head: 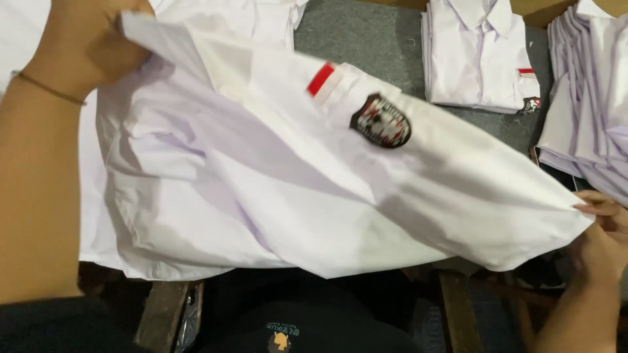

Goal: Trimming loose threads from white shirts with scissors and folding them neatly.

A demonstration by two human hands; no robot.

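Observation:
A white shirt (294, 189) is stretched out in front of me, with a red strip and a dark shield-shaped badge (381, 121) on its chest. My left hand (85, 42) grips the shirt's collar end at the upper left; a thin band circles that wrist. At the right edge my right hand (605, 232) pinches the shirt's bottom hem. The cloth hangs between the two hands, creased and partly folded over itself.
A neatly folded white shirt (481, 55) lies on the grey cloth surface (366, 39) at the back right. A stack of folded white shirts (592, 98) sits at the far right. More white fabric lies at the back left. Wooden slats show below.

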